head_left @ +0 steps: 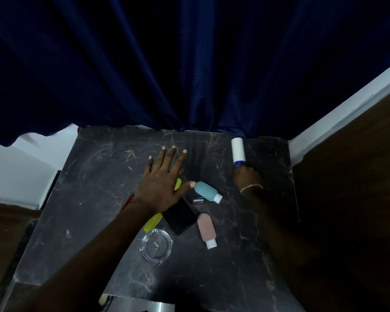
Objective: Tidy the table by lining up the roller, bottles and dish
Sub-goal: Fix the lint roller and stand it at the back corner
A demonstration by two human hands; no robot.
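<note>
Placement of the roller (238,150) looks like the step in hand: it lies at the far right corner of the tabletop (95,199), white drum pointing away toward the curtain (189,64), and the right hand (245,177) has its grip closed round the handle, just below the blue neck. The handle itself is hidden in the fist and in shadow. The left hand (164,185) is spread wide with straight fingers and holds nothing. It lies over the top end of a yellow case (153,221), its thumb tip just beside the base of the blue bottle (206,191); whether they touch I cannot tell. The blue bottle and the pink bottle (206,228) both lie on their sides at different angles near the middle. A small silver cap (198,200) sits between them, a black slab (178,216) lies to their left, and the glass dish (169,238) is nearer the person. To do this step well, I would choose the line first, probably along the far edge where there is bare surface, and set the roller square to that edge as the end marker. Lifting should suit better than dragging, since the sticky drum may catch on the surface. The round bottles are likely to roll, so each wants a steadying touch once laid in line.
</note>
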